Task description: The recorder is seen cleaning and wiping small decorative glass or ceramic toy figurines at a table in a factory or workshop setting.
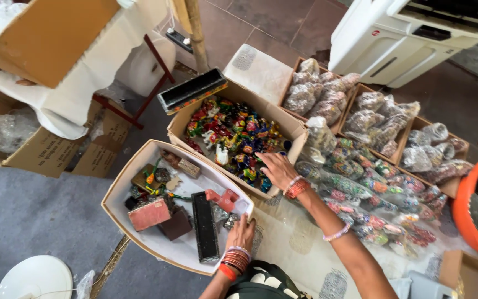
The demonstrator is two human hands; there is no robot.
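Note:
My left hand [243, 230], with red and white bangles at the wrist, rests on the near rim of a shallow cardboard box [118, 185] lined in white. That box holds a red block [149, 214], a long black box [204, 226] and small odd pieces. My right hand [275, 168] reaches flat into a deeper cardboard box [291, 126], palm down over its pile of small colourful painted figurines [230, 135]. Whether the fingers grip one I cannot tell.
Clear bags of colourful figurines [372, 194] lie right of my arm. Cardboard trays of wrapped bundles [327, 91] stand behind them. An orange tub [471, 216] is at the right edge, a white machine [405, 39] at the back, cardboard boxes [45, 149] on the left.

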